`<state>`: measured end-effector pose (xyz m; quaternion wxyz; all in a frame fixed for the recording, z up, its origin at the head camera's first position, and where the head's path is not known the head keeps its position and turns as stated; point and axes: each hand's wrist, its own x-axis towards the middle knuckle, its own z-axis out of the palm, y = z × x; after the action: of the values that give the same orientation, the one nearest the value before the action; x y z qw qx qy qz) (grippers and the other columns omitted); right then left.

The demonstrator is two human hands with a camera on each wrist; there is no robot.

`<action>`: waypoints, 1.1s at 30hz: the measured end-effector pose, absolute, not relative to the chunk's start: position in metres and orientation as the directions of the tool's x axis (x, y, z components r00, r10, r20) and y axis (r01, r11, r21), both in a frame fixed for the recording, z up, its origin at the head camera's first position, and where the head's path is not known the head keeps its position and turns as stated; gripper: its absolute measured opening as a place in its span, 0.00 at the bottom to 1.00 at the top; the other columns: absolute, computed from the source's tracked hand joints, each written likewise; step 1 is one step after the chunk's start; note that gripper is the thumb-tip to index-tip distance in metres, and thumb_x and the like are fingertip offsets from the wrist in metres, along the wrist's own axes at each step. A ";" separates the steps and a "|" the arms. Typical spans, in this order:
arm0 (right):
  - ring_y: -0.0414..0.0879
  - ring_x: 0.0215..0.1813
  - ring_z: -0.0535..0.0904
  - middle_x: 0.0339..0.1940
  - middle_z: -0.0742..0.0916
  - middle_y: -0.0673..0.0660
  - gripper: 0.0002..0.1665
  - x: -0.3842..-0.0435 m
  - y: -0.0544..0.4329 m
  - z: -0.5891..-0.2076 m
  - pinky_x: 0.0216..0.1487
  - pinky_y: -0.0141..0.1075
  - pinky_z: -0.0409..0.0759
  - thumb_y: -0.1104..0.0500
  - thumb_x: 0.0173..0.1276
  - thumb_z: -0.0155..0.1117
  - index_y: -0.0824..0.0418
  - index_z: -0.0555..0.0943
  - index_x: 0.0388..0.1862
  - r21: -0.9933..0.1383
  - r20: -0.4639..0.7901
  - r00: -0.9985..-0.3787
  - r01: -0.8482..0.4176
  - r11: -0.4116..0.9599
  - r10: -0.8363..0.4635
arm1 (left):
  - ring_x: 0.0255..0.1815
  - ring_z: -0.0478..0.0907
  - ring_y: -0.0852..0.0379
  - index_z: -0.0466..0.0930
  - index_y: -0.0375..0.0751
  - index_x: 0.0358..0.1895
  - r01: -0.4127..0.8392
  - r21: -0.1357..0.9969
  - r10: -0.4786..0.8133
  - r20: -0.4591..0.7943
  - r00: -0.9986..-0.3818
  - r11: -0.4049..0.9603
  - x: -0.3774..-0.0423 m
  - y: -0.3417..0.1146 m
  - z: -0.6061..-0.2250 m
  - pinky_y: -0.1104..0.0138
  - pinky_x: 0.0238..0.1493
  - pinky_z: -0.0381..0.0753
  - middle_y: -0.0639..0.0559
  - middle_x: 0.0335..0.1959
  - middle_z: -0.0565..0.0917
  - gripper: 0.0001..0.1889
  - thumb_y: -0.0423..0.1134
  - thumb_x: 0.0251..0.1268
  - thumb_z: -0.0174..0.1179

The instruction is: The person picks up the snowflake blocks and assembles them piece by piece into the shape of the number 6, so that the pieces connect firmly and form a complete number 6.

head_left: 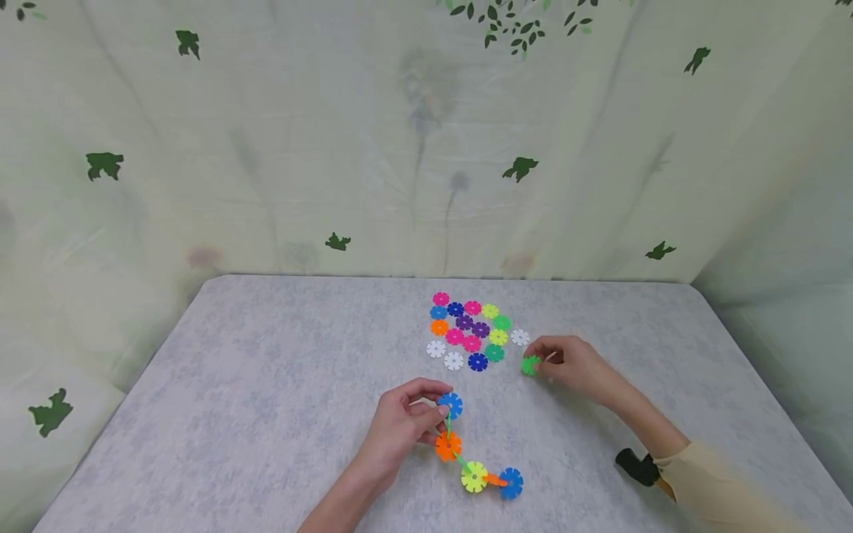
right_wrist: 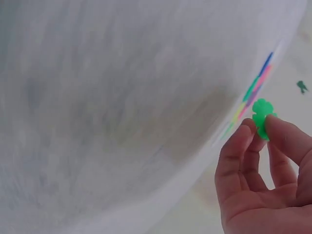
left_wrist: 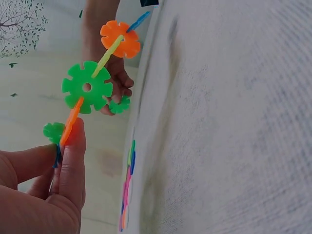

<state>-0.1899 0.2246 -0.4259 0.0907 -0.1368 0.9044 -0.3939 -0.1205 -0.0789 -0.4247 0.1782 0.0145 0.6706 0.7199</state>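
Observation:
A chain of interlocking snowflake discs hangs from my left hand (head_left: 403, 423), which pinches the blue disc (head_left: 451, 405) at its upper end. Down the chain an orange disc (head_left: 449, 446), a yellow disc (head_left: 474, 477) and a second blue disc (head_left: 511, 483) show their faces, with edge-on discs joining them. In the left wrist view a green disc (left_wrist: 87, 87) of the chain faces the camera. My right hand (head_left: 574, 364) pinches a loose green disc (right_wrist: 262, 117) between thumb and fingers, to the right of the loose discs and apart from the chain.
Loose discs in pink, purple, yellow, green, white and blue lie flat in a cluster, among them a dark blue disc (head_left: 477, 362) and a white disc (head_left: 520, 337). A black-headed hammer (head_left: 637, 467) lies by the right forearm. A printed curtain (head_left: 300, 148) stands behind the grey table (head_left: 266, 370).

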 end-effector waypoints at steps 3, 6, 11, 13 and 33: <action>0.48 0.40 0.78 0.43 0.85 0.52 0.11 -0.176 0.219 -0.422 0.39 0.37 0.80 0.67 0.68 0.62 0.58 0.84 0.46 -0.777 -0.036 -0.950 -0.168 0.606 -0.310 | 0.28 0.79 0.54 0.80 0.33 0.56 -0.232 0.972 0.277 -0.215 -0.936 -0.031 -0.120 -0.079 -0.423 0.65 0.31 0.83 0.45 0.39 0.81 0.16 0.31 0.66 0.62; 0.48 0.40 0.78 0.46 0.86 0.51 0.12 -0.162 0.211 -0.420 0.38 0.36 0.80 0.66 0.69 0.63 0.59 0.84 0.49 -0.807 -0.024 -0.956 -0.154 0.570 -0.292 | 0.28 0.79 0.54 0.80 0.34 0.56 -0.234 0.972 0.277 -0.219 -0.936 -0.022 -0.119 -0.079 -0.422 0.65 0.32 0.83 0.45 0.38 0.82 0.16 0.31 0.66 0.61; 0.47 0.46 0.80 0.48 0.85 0.50 0.14 -0.141 0.194 -0.416 0.45 0.34 0.81 0.67 0.70 0.63 0.58 0.84 0.52 -0.850 0.017 -0.963 -0.155 0.503 -0.267 | 0.28 0.79 0.53 0.80 0.34 0.56 -0.239 0.971 0.270 -0.224 -0.936 -0.023 -0.119 -0.079 -0.422 0.65 0.31 0.83 0.45 0.39 0.82 0.16 0.31 0.66 0.62; 0.47 0.48 0.80 0.49 0.85 0.50 0.15 -0.134 0.186 -0.414 0.47 0.33 0.81 0.67 0.70 0.63 0.57 0.83 0.53 -0.871 0.027 -0.966 -0.149 0.468 -0.258 | 0.28 0.80 0.53 0.80 0.33 0.56 -0.244 0.969 0.272 -0.227 -0.935 -0.031 -0.119 -0.079 -0.422 0.65 0.31 0.83 0.46 0.39 0.81 0.16 0.31 0.66 0.62; 0.49 0.44 0.82 0.41 0.86 0.50 0.11 -0.110 0.140 -0.410 0.46 0.32 0.82 0.65 0.66 0.67 0.56 0.85 0.46 -0.942 -0.048 -0.994 0.013 0.336 -0.094 | 0.27 0.80 0.53 0.79 0.32 0.53 -0.242 0.970 0.317 -0.222 -0.922 -0.022 -0.115 -0.074 -0.420 0.64 0.32 0.84 0.43 0.40 0.80 0.15 0.32 0.65 0.62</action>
<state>-0.1095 0.1395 -0.4104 0.0465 -0.0246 0.8159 -0.5758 -0.1150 -0.0738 -0.4199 0.1957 0.0282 0.6712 0.7144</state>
